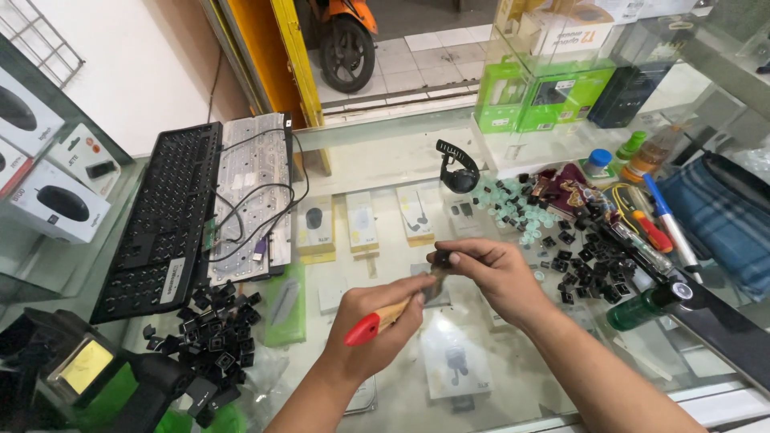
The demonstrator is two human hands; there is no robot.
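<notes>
Above the middle of the glass bench, your left hand (377, 325) grips a red-tipped brush (385, 317) while your right hand's (493, 273) fingers pinch a black keycap (440, 258); brush hard and it could flick loose into the black keycaps (212, 337) near the front-left edge.

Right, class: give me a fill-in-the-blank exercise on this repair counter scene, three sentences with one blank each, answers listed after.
1. The left hand grips a brush whose wooden handle ends in a ____ tip.
2. The right hand pinches a small black ____ over the glass counter.
3. The empty keyboard frame lies to the ____ of the hands, above a pile of loose keycaps.

Missing words: red; keycap; left
</notes>
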